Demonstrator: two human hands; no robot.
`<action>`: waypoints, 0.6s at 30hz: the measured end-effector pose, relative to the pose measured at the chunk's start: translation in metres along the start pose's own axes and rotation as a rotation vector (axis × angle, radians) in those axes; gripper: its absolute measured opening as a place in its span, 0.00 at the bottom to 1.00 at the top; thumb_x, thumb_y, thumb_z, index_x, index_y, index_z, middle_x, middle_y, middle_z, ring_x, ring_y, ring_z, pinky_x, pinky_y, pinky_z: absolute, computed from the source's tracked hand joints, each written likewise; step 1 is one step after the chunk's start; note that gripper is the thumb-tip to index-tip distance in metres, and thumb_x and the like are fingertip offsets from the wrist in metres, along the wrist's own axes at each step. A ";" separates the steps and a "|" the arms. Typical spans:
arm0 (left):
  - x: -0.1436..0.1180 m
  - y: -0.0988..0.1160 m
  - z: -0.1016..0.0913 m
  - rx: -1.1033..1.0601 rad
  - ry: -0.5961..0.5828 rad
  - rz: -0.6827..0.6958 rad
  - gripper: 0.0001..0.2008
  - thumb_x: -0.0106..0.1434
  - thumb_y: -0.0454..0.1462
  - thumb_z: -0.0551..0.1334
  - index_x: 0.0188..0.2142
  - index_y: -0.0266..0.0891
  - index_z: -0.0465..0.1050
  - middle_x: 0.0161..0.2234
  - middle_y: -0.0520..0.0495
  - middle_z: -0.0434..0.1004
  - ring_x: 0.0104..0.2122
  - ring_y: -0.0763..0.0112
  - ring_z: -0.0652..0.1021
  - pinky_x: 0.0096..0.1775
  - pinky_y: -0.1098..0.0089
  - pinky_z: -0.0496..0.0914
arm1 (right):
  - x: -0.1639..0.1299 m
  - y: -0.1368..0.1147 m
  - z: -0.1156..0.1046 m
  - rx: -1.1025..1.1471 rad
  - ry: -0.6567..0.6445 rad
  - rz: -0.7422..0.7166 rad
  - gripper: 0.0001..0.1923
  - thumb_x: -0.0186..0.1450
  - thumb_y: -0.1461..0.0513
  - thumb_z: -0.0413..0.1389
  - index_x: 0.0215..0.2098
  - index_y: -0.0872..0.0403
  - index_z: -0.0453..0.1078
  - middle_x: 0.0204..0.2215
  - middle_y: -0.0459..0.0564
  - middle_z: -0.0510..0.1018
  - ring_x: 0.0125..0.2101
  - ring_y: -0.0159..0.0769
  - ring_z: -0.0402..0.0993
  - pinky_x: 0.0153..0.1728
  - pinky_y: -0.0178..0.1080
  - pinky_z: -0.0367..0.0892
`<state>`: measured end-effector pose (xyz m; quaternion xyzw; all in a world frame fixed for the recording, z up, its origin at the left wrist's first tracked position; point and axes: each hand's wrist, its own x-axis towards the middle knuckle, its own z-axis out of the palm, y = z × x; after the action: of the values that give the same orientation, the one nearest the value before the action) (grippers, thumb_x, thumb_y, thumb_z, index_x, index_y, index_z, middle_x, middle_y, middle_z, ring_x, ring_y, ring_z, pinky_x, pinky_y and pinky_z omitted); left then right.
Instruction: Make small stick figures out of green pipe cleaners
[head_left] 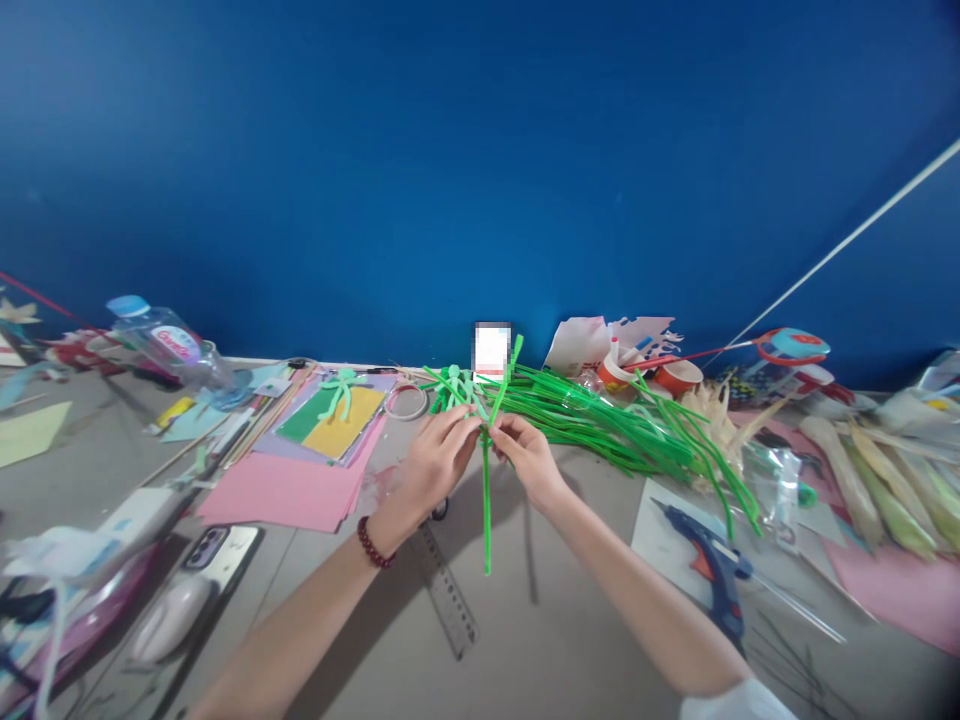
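Note:
My left hand and my right hand meet over the middle of the table, their fingertips closed on green pipe cleaners. One strand hangs straight down below my fingers, while others stick up above them in a narrow V. A dark red bead bracelet circles my left wrist. Just beyond my right hand lies a large bundle of green pipe cleaners. Pale green bent shapes sit behind my left hand, partly covered by it. A clear ruler lies beneath my forearms.
Pink paper and packs of coloured sheets lie to the left, near a phone and a plastic bottle. On the right are a blue glue gun, red cups and corn husks. A blue wall stands behind.

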<state>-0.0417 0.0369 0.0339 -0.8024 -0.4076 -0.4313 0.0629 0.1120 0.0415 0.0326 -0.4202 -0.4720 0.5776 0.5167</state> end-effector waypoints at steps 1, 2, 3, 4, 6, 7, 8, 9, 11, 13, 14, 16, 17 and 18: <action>0.000 0.000 0.000 -0.016 -0.003 -0.005 0.09 0.63 0.32 0.56 0.43 0.41 0.69 0.44 0.43 0.74 0.45 0.65 0.74 0.47 0.65 0.67 | 0.000 0.000 0.000 0.014 -0.010 0.010 0.13 0.53 0.54 0.60 0.27 0.54 0.66 0.18 0.40 0.63 0.19 0.26 0.57 0.21 0.32 0.52; 0.000 0.000 -0.001 -0.034 -0.009 -0.010 0.09 0.63 0.32 0.55 0.42 0.41 0.69 0.43 0.43 0.74 0.44 0.66 0.74 0.46 0.65 0.68 | 0.000 0.000 0.000 0.030 -0.018 0.021 0.13 0.53 0.54 0.61 0.27 0.54 0.66 0.18 0.39 0.62 0.18 0.25 0.56 0.20 0.32 0.51; 0.000 0.000 -0.001 -0.050 -0.019 -0.013 0.08 0.63 0.32 0.55 0.41 0.40 0.69 0.42 0.44 0.75 0.44 0.66 0.74 0.46 0.66 0.68 | 0.000 0.000 0.000 0.050 -0.026 0.035 0.13 0.53 0.55 0.61 0.27 0.54 0.66 0.17 0.39 0.62 0.18 0.25 0.55 0.19 0.31 0.50; 0.000 0.000 -0.001 -0.062 -0.031 -0.015 0.07 0.63 0.32 0.55 0.40 0.40 0.69 0.42 0.44 0.75 0.43 0.66 0.75 0.46 0.66 0.68 | 0.000 0.000 0.000 0.077 -0.034 0.055 0.13 0.52 0.55 0.61 0.27 0.54 0.66 0.17 0.39 0.61 0.18 0.24 0.55 0.19 0.31 0.49; 0.000 -0.001 -0.001 -0.070 -0.048 -0.011 0.07 0.63 0.31 0.55 0.39 0.40 0.69 0.41 0.44 0.75 0.43 0.66 0.75 0.45 0.66 0.68 | 0.000 -0.001 -0.001 0.154 -0.049 0.114 0.13 0.52 0.55 0.62 0.26 0.54 0.66 0.18 0.39 0.62 0.18 0.24 0.56 0.19 0.31 0.50; 0.000 -0.001 -0.001 -0.067 -0.048 -0.007 0.07 0.63 0.31 0.55 0.39 0.40 0.69 0.41 0.44 0.75 0.43 0.66 0.75 0.45 0.66 0.68 | 0.000 -0.002 -0.001 0.198 -0.054 0.144 0.13 0.52 0.55 0.62 0.26 0.55 0.65 0.18 0.40 0.62 0.18 0.24 0.57 0.19 0.31 0.50; -0.001 -0.001 -0.001 -0.063 -0.044 -0.003 0.07 0.63 0.31 0.55 0.39 0.40 0.69 0.41 0.44 0.75 0.43 0.66 0.75 0.45 0.65 0.68 | 0.000 -0.003 -0.001 0.239 -0.058 0.168 0.14 0.52 0.55 0.62 0.25 0.55 0.65 0.19 0.40 0.63 0.19 0.25 0.59 0.19 0.31 0.51; -0.001 -0.002 -0.001 -0.058 -0.040 0.001 0.07 0.63 0.31 0.55 0.39 0.40 0.69 0.41 0.44 0.75 0.43 0.66 0.75 0.45 0.65 0.68 | 0.000 -0.003 -0.001 0.268 -0.062 0.182 0.14 0.52 0.54 0.61 0.25 0.55 0.65 0.20 0.41 0.64 0.19 0.25 0.59 0.19 0.31 0.51; -0.002 -0.003 0.000 -0.055 -0.034 0.005 0.07 0.63 0.32 0.55 0.39 0.40 0.69 0.42 0.44 0.75 0.43 0.66 0.75 0.45 0.65 0.69 | 0.001 -0.004 -0.002 0.283 -0.075 0.179 0.14 0.53 0.54 0.61 0.24 0.56 0.65 0.20 0.42 0.66 0.19 0.25 0.61 0.19 0.31 0.52; -0.003 -0.004 0.000 -0.061 -0.029 0.004 0.07 0.63 0.32 0.55 0.39 0.40 0.69 0.42 0.44 0.75 0.43 0.66 0.75 0.45 0.66 0.69 | 0.001 -0.003 -0.003 0.248 -0.103 0.160 0.13 0.53 0.55 0.61 0.25 0.56 0.66 0.19 0.42 0.66 0.18 0.26 0.61 0.19 0.31 0.54; -0.003 -0.004 0.000 -0.065 -0.029 0.005 0.07 0.63 0.32 0.54 0.39 0.40 0.69 0.43 0.44 0.75 0.43 0.66 0.75 0.46 0.66 0.69 | 0.001 -0.002 -0.003 0.221 -0.116 0.147 0.13 0.53 0.55 0.61 0.25 0.56 0.66 0.18 0.41 0.66 0.18 0.26 0.61 0.20 0.32 0.54; -0.003 -0.004 0.000 -0.074 -0.030 0.007 0.07 0.63 0.32 0.54 0.39 0.40 0.69 0.43 0.43 0.75 0.43 0.67 0.76 0.46 0.66 0.70 | 0.001 -0.001 -0.004 0.160 -0.126 0.113 0.12 0.53 0.56 0.62 0.26 0.55 0.67 0.17 0.41 0.66 0.18 0.26 0.61 0.20 0.31 0.54; -0.003 -0.003 -0.001 -0.076 -0.034 0.010 0.08 0.63 0.32 0.54 0.39 0.40 0.69 0.44 0.43 0.75 0.44 0.67 0.76 0.46 0.66 0.70 | 0.002 0.000 -0.004 0.131 -0.125 0.096 0.12 0.53 0.55 0.62 0.26 0.55 0.67 0.16 0.40 0.66 0.18 0.25 0.60 0.20 0.31 0.54; -0.003 -0.003 -0.001 -0.076 -0.037 0.015 0.08 0.63 0.32 0.54 0.39 0.40 0.69 0.44 0.43 0.75 0.44 0.67 0.76 0.46 0.66 0.70 | 0.002 0.001 -0.004 0.106 -0.122 0.080 0.13 0.53 0.55 0.62 0.26 0.55 0.67 0.16 0.40 0.65 0.17 0.25 0.60 0.20 0.31 0.54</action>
<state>-0.0452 0.0367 0.0314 -0.8152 -0.3859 -0.4310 0.0278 0.1158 0.0438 0.0306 -0.3749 -0.4542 0.6466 0.4848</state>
